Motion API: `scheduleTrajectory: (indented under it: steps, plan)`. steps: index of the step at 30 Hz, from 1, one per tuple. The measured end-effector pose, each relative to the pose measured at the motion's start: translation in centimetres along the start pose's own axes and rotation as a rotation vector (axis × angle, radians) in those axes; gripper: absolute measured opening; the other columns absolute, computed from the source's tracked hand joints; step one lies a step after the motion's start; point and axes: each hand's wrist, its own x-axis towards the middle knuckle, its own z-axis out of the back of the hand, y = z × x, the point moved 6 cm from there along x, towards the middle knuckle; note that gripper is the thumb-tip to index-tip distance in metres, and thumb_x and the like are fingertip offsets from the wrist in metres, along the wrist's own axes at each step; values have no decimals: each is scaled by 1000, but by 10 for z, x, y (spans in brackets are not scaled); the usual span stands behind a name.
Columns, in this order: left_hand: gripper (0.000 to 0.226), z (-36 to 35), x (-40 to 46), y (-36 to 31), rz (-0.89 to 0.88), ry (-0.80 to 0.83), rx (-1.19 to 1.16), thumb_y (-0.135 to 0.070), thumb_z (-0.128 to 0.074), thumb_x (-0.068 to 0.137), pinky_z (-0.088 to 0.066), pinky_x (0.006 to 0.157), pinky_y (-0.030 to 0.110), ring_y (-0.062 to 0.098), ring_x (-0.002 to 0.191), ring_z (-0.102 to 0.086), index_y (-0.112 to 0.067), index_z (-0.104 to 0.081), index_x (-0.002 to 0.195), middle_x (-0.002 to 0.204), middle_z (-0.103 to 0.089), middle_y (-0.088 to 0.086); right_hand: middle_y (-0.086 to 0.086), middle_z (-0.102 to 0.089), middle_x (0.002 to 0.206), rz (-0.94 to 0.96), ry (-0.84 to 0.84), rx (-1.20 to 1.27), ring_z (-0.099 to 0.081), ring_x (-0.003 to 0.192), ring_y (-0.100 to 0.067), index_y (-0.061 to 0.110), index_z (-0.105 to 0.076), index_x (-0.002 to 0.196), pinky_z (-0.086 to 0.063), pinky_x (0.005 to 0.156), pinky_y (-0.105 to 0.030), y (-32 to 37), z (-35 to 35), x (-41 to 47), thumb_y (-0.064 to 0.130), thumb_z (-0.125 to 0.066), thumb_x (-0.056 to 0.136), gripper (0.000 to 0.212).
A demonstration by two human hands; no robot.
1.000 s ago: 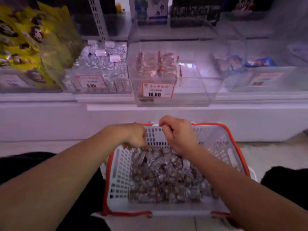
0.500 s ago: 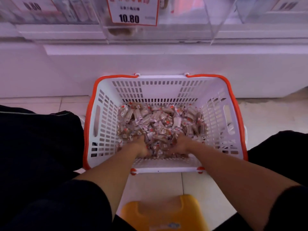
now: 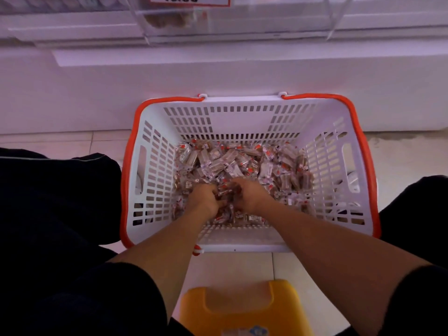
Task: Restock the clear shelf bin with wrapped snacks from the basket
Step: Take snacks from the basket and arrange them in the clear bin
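This is a shop aisle, seen from floor level in front of a white display shelf [image 3: 242, 76]. A clear acrylic shelf bin [image 3: 232, 23] sits on the shelf edge with a red-bordered price label [image 3: 189, 0] stuck to its front, its printed digits cut off at the top of the view. Below it on the pale tiled floor [image 3: 60, 141] stands a white plastic shopping basket [image 3: 242, 117] with an orange rim, loaded with many small, individually wrapped snacks [image 3: 242, 161] of one kind, and a low yellow plastic stool [image 3: 242, 309] sits nearest the camera.
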Motion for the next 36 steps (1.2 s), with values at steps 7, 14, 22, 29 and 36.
scheduleTrajectory:
  steps: [7,14,22,29,36]
  plan:
    - [26,6,-1,2,17,-43,-64,-14,-78,83,-43,63,28,18,65,-52,-12,-60,64,65,-55,4,-7,-60,88,-227,-54,302,-56,73,-14,2,-69,95,-48,56,-18,-31,15,-4,4,-69,89,7]
    - [27,15,-1,5,70,-66,-326,-33,-69,92,-55,80,36,27,82,-67,-17,-63,71,75,-62,2,-10,-51,59,-369,-23,654,-46,44,-15,0,-62,83,-42,42,-26,-47,24,-19,20,-63,95,24]
    - [24,26,-14,-8,16,-14,-449,-37,-56,99,-45,65,26,15,58,-56,-20,-67,87,57,-55,-5,-4,-42,52,-180,-27,489,-37,41,-15,4,-60,76,-38,44,-24,-20,47,-27,35,-57,98,39]
    - [42,59,-20,-23,-180,-107,-158,-34,-61,97,-32,51,25,12,52,-46,-19,-53,59,56,-48,-1,1,-50,60,103,-13,45,-45,52,-6,3,-66,80,-41,50,-13,39,99,-40,24,-70,90,24]
    - [20,20,-2,2,-221,83,-139,-23,-73,89,-45,80,28,16,87,-61,-12,-76,105,101,-71,5,-9,-71,91,-32,124,-174,-66,82,-18,4,-73,96,-54,78,-29,-12,38,-45,16,-72,88,15]
